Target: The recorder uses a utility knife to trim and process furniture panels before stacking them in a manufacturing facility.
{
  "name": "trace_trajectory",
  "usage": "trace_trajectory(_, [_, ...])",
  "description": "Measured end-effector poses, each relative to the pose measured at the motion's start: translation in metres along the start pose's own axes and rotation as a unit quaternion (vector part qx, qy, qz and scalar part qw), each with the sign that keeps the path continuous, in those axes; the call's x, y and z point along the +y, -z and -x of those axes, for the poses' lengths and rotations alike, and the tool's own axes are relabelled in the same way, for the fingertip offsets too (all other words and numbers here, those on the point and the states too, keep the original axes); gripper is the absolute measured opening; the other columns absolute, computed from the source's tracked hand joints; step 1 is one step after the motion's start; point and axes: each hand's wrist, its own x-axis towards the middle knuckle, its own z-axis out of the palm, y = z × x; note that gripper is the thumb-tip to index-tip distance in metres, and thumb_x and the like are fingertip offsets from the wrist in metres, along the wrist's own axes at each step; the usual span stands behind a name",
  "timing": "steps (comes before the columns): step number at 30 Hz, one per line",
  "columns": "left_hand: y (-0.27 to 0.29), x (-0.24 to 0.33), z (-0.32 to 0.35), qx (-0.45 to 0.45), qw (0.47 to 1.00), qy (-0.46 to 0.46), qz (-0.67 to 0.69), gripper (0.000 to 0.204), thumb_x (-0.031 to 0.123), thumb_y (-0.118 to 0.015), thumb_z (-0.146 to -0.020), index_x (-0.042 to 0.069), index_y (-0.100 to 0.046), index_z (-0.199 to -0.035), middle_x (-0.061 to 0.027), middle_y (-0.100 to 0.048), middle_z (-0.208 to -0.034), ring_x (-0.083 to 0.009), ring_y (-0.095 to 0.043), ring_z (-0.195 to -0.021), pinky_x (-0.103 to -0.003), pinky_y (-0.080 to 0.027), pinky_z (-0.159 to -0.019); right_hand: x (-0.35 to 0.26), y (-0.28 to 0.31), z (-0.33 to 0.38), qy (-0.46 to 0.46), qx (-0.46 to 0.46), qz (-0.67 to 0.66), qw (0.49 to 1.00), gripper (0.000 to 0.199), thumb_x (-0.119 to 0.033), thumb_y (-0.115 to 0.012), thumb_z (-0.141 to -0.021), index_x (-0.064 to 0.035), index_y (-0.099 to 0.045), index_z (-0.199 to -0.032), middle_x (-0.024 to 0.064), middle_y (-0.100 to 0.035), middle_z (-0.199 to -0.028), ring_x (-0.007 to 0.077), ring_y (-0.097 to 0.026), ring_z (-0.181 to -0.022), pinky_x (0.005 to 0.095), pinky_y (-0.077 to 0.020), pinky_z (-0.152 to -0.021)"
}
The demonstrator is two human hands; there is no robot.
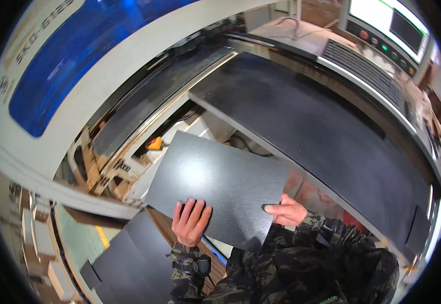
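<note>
I hold a flat, dark grey textured sheet out in front of me, tilted, its near edge toward my chest. My left hand lies spread on the sheet's lower left part, fingers flat on top. My right hand grips the sheet's lower right edge, fingers curled, thumb on the top face. The sheet hangs in the air, just short of the long black surface of a big white and blue machine. More dark sheets lie stacked below my left arm.
</note>
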Motion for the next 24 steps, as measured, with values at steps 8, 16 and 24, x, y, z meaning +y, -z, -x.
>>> trace_trajectory(8, [-0.030, 0.010, 0.025, 0.055, 0.632, 0.513, 0.578, 0.102, 0.016, -0.074, -0.077, 0.003, -0.009, -0.155, -0.0247, -0.027, -0.153, -0.0379, -0.028, -0.142, -0.050, -0.024, -0.115, -0.002, -0.005, 0.006, 0.049, 0.118, -0.147, 0.981, 0.036, -0.009, -0.070, -0.090, -0.0058, -0.054, -0.122, 0.0062, -0.061, -0.107, 0.0138, -0.058, -0.102, 0.0381, -0.0459, -0.086])
trace_trajectory(16, [-0.085, 0.056, -0.030, 0.045, 0.182, 0.568, 0.801, 0.049, 0.039, -0.066, -0.093, 0.007, -0.056, -0.128, -0.0086, -0.061, -0.127, -0.0269, -0.057, -0.116, -0.048, -0.046, -0.099, 0.015, -0.001, 0.029, 0.085, 0.193, -0.126, 0.969, 0.027, -0.008, -0.072, -0.089, -0.0088, -0.059, -0.112, 0.0017, -0.063, -0.106, 0.0107, -0.058, -0.093, 0.0324, -0.0459, -0.078])
trace_trajectory(24, [-0.145, 0.060, -0.043, -0.047, 0.175, 0.567, 0.803, 0.055, 0.045, -0.061, -0.095, 0.006, -0.052, -0.133, -0.0092, -0.058, -0.132, -0.0290, -0.057, -0.117, -0.050, -0.048, -0.099, -0.005, 0.037, 0.026, 0.059, 0.162, -0.108, 0.979, 0.032, -0.011, -0.071, -0.090, -0.0053, -0.060, -0.121, 0.0014, -0.065, -0.109, 0.0101, -0.058, -0.095, 0.0283, -0.0467, -0.078])
